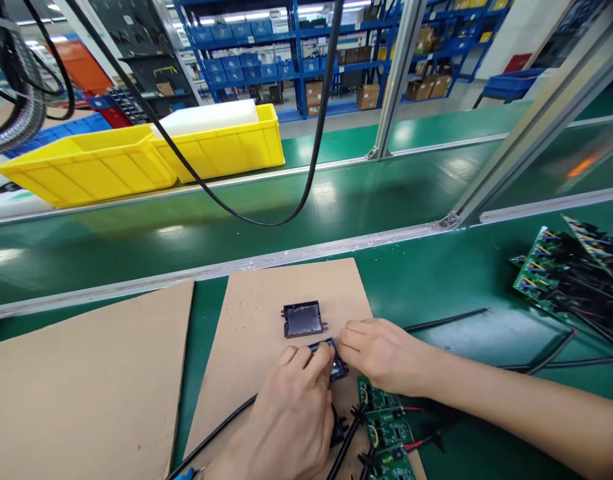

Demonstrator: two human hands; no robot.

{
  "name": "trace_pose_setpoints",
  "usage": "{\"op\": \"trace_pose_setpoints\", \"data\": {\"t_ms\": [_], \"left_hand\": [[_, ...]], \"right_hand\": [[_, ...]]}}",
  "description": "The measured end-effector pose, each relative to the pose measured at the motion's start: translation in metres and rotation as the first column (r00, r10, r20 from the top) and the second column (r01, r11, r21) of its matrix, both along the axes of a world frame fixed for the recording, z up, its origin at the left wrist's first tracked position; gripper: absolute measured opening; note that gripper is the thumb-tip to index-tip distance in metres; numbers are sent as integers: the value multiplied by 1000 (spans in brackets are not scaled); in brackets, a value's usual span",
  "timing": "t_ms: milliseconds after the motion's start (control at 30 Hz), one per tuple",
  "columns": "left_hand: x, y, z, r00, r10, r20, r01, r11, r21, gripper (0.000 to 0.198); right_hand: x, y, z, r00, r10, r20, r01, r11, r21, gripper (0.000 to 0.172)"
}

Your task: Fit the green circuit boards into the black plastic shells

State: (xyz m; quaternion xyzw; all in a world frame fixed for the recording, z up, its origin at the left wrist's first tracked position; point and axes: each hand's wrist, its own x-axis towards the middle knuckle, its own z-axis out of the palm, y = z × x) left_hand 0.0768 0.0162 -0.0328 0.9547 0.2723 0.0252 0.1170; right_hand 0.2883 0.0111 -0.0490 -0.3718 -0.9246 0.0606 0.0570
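A small black plastic housing (338,365) with a circuit board in it lies on a cardboard sheet (241,333), mostly covered by my hands. My left hand (296,407) is closed on it from the near left, fingertips on its top. At its right edge my right hand (379,350) has its fingers pinched together; what is between them is hidden. A black cable (441,321) emerges behind the right hand, another black cable (221,427) beside the left. Just beyond sits a second black housing (303,319) with a flat grey inside. Several green circuit boards (389,427) lie nearer me.
Another cardboard sheet (91,387) covers the bench's left. A pile of wired circuit boards (561,267) is at the right. Yellow bins (226,148) stand beyond a metal rail (286,255). A black hanging cable (314,153) loops down ahead, near metal posts (399,80).
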Motion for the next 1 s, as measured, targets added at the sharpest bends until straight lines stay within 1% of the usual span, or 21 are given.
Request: {"op": "trace_pose_setpoints", "data": {"t_ms": [100,200,267,333,400,467,567,633,667,733,767,833,900,933,967,1000], "left_hand": [[5,1,3,1000,1,-5,-1,1000,15,33],[-6,9,11,997,4,83,1,998,-63,36],[-22,16,15,981,60,184,-45,995,-83,39],[-39,21,16,954,157,254,-137,986,-96,38],[-55,21,13,942,237,239,-210,969,-132,32],[-66,17,7,947,274,170,-246,955,-168,23],[-73,6,-3,944,313,108,-297,945,-138,8],[-77,3,-4,940,325,102,-318,944,-86,12],[-78,6,-2,939,325,115,-320,946,-59,16],[-80,25,10,932,333,146,-339,941,19,19],[-80,41,19,925,345,160,-359,931,67,19],[-74,84,38,906,387,170,-414,893,173,18],[-62,132,56,890,419,181,-452,862,228,16],[-55,152,61,885,428,184,-463,851,246,15],[-49,168,65,881,435,186,-471,844,257,15],[-45,177,66,880,436,185,-472,841,263,15]], "right_hand": [[-1,0,-4,1000,-11,-19,11,1000,-12,19],[1,0,-5,995,-84,-61,80,995,-60,17],[4,-1,-4,983,-140,-120,127,986,-108,17],[9,-3,0,966,-178,-185,149,976,-159,15],[15,-4,4,954,-200,-223,156,967,-200,18],[19,-6,7,948,-238,-213,188,955,-228,21],[22,-10,7,954,-247,-168,207,952,-227,11],[24,-10,8,967,-226,-119,201,960,-193,10],[25,-7,10,970,-226,-89,209,963,-170,13],[32,10,19,965,-260,-43,255,961,-107,18],[36,24,26,958,-283,-38,280,958,-69,20],[46,63,44,948,-313,-58,315,949,11,21],[56,107,63,939,-336,-80,340,939,55,21],[60,126,71,934,-348,-84,354,933,67,23],[63,141,77,930,-357,-84,363,929,75,25],[66,150,80,930,-359,-79,365,928,76,26]]}}
